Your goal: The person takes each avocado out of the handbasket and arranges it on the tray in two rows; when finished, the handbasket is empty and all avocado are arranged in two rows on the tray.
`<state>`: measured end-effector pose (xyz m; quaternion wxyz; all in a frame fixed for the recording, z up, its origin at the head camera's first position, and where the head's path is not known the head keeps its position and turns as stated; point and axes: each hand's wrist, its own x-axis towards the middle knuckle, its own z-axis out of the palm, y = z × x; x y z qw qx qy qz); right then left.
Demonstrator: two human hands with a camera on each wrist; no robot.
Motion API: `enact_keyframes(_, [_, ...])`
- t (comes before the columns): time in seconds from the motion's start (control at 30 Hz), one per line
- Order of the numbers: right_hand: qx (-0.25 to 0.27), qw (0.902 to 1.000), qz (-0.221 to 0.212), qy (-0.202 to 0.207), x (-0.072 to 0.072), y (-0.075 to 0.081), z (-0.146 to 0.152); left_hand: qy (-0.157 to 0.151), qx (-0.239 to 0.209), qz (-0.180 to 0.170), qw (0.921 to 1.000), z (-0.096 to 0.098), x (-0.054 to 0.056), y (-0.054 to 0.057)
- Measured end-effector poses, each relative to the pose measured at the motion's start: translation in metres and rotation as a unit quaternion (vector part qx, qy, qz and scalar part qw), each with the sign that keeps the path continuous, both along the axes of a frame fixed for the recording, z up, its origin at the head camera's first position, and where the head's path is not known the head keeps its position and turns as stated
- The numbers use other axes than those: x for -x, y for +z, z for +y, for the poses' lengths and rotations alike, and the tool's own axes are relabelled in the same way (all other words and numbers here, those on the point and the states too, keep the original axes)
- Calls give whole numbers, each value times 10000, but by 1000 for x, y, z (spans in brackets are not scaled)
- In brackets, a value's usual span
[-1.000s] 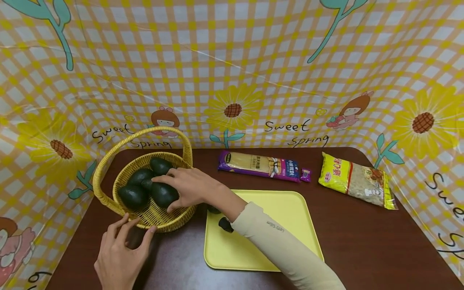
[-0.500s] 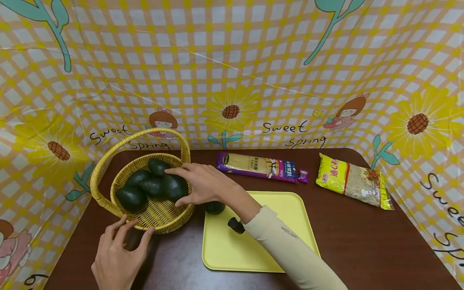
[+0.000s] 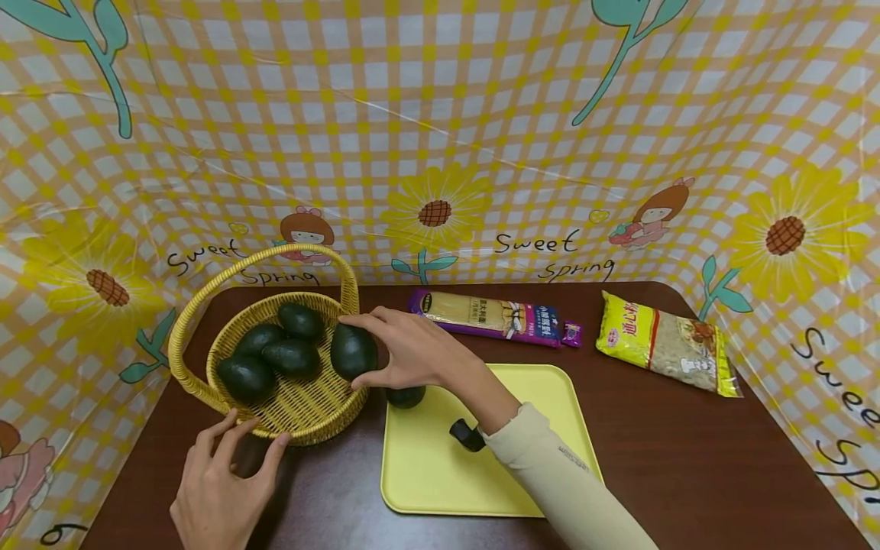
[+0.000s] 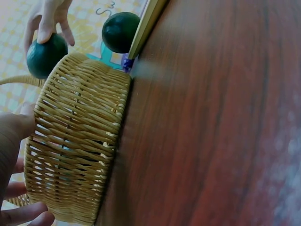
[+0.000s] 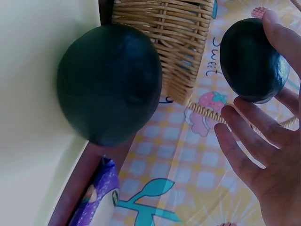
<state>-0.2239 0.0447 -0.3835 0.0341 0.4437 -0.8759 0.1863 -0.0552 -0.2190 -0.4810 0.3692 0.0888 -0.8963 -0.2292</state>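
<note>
My right hand (image 3: pixel 422 351) grips a dark green avocado (image 3: pixel 354 353), raised at the right rim of the yellow wicker basket (image 3: pixel 323 434). In the right wrist view the thumb and fingertips press the held avocado (image 5: pixel 249 61) from opposite sides. My left hand (image 3: pixel 223 485) steadies the basket at its near rim, with thumb and bent fingers spread along it. Several avocados (image 3: pixel 292 359) lie inside the basket. Another avocado (image 3: pixel 406 396) sits at the far left corner of the yellow tray (image 3: pixel 454 485), partly hidden behind my right hand.
Behind the tray lies a purple pasta packet (image 3: pixel 488 315) with a small purple sachet (image 3: pixel 572 334) at its end. A yellow bag of macaroni (image 3: pixel 667 344) is at the right. The tall basket handle (image 3: pixel 199 313) arches over the left side. Checked cloth (image 3: pixel 440 114) surrounds the brown table.
My right hand has lifted the avocado from among the others and carried it right to the basket's rim. The left hand stays at the near rim.
</note>
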Motion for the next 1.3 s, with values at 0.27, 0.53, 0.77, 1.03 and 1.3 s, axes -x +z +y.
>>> enact_keyframes(0.27, [131,9994,-64,-309,-4,-4,20,-27,-5,33,10000,0,1,0])
enact_keyframes(0.53, [150,9977,26,-656,-10,-6,42,-58,6,54,10000,0,0,-1])
enact_keyframes(0.77, [194,9952,-88,-951,-14,-9,62,-129,53,152,9998,-2,0,-2])
enact_keyframes(1.03, [273,9917,-190,-1241,-16,-16,82,-53,47,148,9999,-1,1,-1])
enact_keyframes(1.3, [6,9893,-233,-1437,-18,-25,97,-53,45,183,9998,0,2,-1])
